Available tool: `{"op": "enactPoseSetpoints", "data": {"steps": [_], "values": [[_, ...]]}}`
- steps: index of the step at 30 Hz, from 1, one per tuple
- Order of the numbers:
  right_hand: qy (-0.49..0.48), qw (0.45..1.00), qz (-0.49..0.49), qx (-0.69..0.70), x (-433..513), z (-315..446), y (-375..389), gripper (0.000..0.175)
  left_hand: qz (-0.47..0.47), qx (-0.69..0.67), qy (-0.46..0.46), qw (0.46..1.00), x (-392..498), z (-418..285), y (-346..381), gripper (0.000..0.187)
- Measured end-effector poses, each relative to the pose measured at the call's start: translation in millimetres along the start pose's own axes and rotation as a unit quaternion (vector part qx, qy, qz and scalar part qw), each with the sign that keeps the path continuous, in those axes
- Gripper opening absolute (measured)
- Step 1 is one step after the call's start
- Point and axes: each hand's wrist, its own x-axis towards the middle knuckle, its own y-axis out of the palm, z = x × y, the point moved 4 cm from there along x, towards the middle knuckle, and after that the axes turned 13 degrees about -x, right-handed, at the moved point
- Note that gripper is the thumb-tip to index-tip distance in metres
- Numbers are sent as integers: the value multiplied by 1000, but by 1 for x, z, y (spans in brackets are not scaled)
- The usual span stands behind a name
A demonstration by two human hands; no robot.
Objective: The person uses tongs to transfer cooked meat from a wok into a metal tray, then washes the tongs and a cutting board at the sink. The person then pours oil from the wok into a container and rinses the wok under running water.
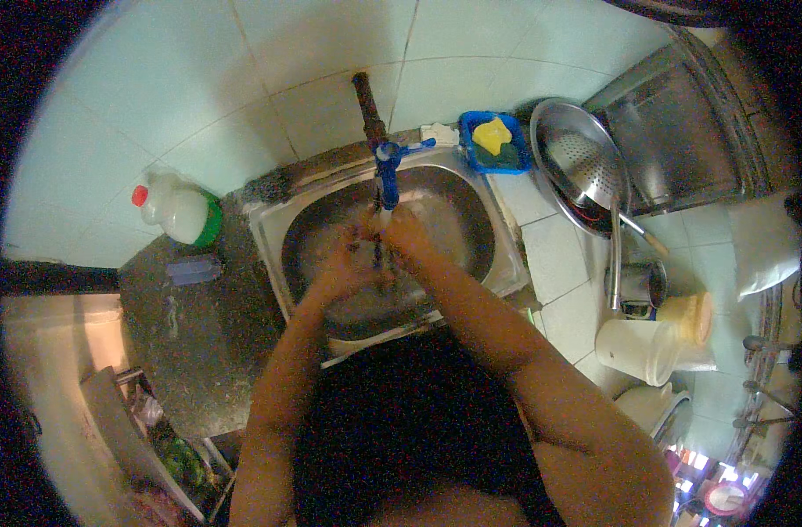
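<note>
Over a stainless steel sink (453,263), both hands are close together beneath a blue tap (389,174) on a dark pipe. My left hand (356,253) is on the left, just below the spout, its fingers blurred. My right hand (404,237) is at the right side of the spout's mouth, partly curled. Whether either hand holds something small cannot be made out. Behind the sink's right corner sits a blue plastic tray (468,146) with a yellow sponge or cloth (491,136) and a dark green scouring pad (499,158).
A green and white bottle with a red cap (180,212) stands left on the dark counter (183,342). A metal colander (575,158) rests on a pan at the right, near a metal mug (638,283) and a white plastic container (634,349). An open drawer (137,448) is lower left.
</note>
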Motion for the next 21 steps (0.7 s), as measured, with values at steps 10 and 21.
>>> {"op": "enactPoseSetpoints", "data": {"steps": [10,21], "values": [[-94,835,171,515,-38,20,8,30,-64,149,-96,982,-21,71,-2,41],[20,638,312,704,-23,27,16,30,-84,-73,-129,985,-25,86,17,37]]}}
